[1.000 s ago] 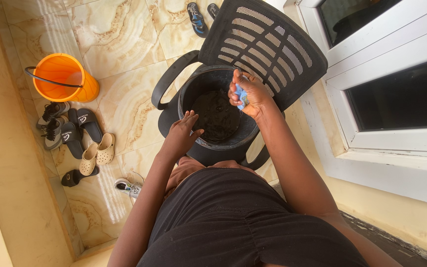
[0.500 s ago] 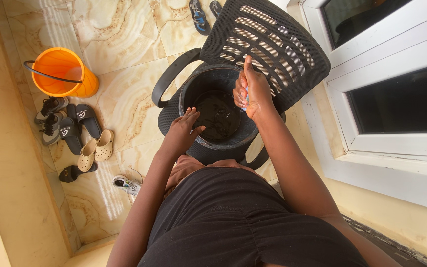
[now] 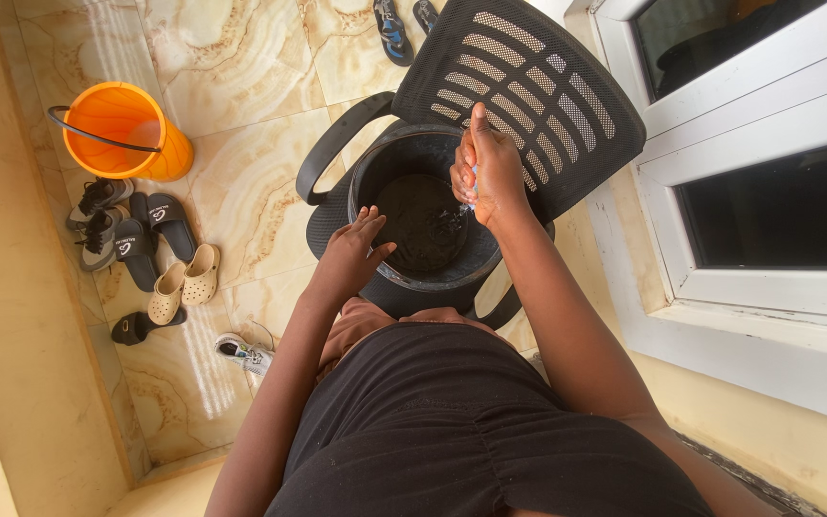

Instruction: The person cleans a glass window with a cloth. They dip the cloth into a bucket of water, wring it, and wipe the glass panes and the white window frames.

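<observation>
**A:** Starting nearest me, what have the hands got?

**B:** I see the left hand [image 3: 351,257] resting open, fingers spread, on the near rim of the round black plastic bucket [image 3: 390,273], at about seven o'clock on its mouth. It grips nothing. Further out, the right hand [image 3: 488,177] is closed around a small pale-blue sachet [image 3: 472,182], index finger pointing up and away, over the bucket's rim at about two o'clock.

**A:** So which way does the bucket lie from each?

**B:** Directly between them. Its dark, wet contents [image 3: 421,222] sit toward one o'clock from the left hand and toward eight o'clock from the right. I judge the right hand nearer to the contents, since it hangs above the opening; the left only touches the rim. The sachet's long axis I cannot tell; the fingers cover most of it.

**A:** And what bears the bucket?

**B:** A black mesh-backed office chair [image 3: 528,81]; the bucket stands on its seat, backrest beyond at twelve o'clock.

**A:** Counts?

**B:** One black bucket, one sachet, one chair. Off at ten o'clock on the marbled tile floor [image 3: 241,86], one orange plastic bucket [image 3: 122,139] with a dark wire handle. Footwear [image 3: 150,258] lies scattered below it; I won't count the pieces.
</observation>
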